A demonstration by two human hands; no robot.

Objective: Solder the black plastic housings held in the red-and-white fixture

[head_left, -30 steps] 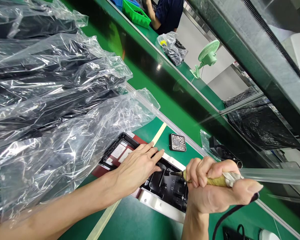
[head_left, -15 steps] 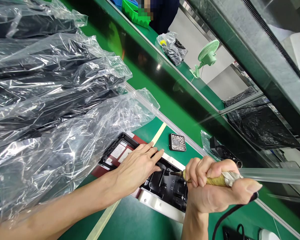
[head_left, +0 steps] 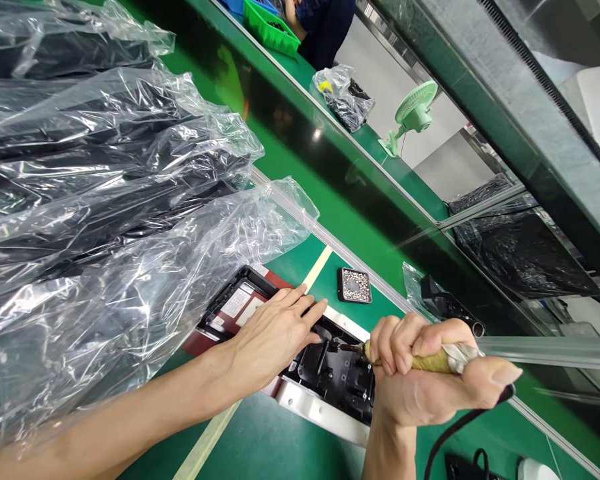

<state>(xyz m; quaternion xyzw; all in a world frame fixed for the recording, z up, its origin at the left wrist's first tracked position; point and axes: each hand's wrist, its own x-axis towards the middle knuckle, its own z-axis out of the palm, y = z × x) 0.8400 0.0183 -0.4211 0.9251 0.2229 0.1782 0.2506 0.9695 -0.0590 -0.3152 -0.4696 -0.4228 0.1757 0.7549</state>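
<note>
My left hand (head_left: 283, 327) lies flat with fingers stretched across a black plastic housing (head_left: 337, 377), near its upper left part. The housing sits in a white fixture (head_left: 313, 408), joined or next to a dark red and black frame (head_left: 247, 303) with white labels. Wrapped around the yellow-taped grip of a corded electric screwdriver (head_left: 433, 362) is my right hand (head_left: 420, 383), thumb pointing right. The bit reaches left into the housing, close to my left fingertips; the screw under it is too small to make out. A small black tray of screws (head_left: 356, 285) stands just beyond.
Plastic-bagged dark parts (head_left: 115, 180) are heaped along the left. Behind the bench edge runs a green conveyor belt (head_left: 300, 153). Across it are a green fan (head_left: 414, 113), a green bin (head_left: 270, 28) and a person's dark sleeve (head_left: 325, 27). The black cord (head_left: 443, 433) hangs at lower right.
Both hands and the screwdriver stay almost in place. The person across the belt has shifted slightly.
</note>
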